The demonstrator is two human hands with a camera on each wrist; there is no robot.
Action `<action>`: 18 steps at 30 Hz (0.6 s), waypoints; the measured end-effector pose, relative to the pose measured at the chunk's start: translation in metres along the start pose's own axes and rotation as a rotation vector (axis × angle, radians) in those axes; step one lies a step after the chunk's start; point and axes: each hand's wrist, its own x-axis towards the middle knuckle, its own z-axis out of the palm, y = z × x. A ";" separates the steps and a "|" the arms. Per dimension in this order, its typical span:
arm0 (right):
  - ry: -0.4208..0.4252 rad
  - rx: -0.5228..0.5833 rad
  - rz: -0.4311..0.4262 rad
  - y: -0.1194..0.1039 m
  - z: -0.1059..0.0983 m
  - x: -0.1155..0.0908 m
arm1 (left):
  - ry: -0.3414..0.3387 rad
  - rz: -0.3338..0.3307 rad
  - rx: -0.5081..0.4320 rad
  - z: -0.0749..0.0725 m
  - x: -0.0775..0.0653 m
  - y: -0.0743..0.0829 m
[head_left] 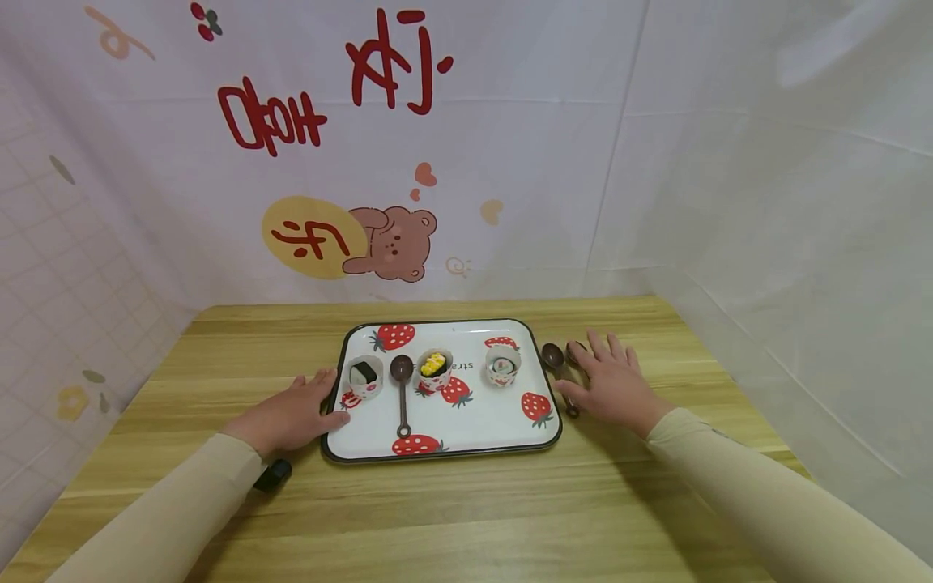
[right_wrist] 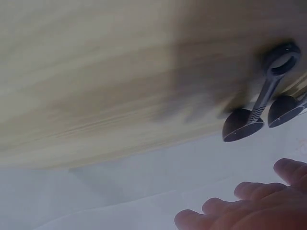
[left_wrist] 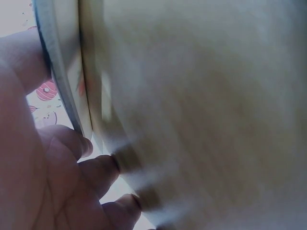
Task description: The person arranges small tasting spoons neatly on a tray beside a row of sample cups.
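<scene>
Gripped at the left rim, the tray (head_left: 484, 425) is pinched by the left hand (head_left: 287, 417); to its right, two spoons (head_left: 553, 356) are overhung by the spread, ungrasping right hand (head_left: 615, 389).

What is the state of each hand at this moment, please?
Left hand: thumb over the edge of the tray; whether it grips cannot be told.
Right hand: open, holding nothing, near two spoons.

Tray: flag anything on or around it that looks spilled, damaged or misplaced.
One spoon lies on the tray between two cups, while two other spoons lie off it, by the right hand; that split looks slightly odd. No spill or damage shows.
</scene>
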 end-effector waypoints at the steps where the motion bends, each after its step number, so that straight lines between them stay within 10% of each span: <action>1: -0.004 -0.002 0.003 0.002 0.000 0.000 | 0.000 -0.001 0.000 0.000 0.000 0.000; 18: -0.028 -0.057 -0.035 0.016 -0.006 -0.011 | 0.007 0.002 -0.002 0.001 0.001 -0.001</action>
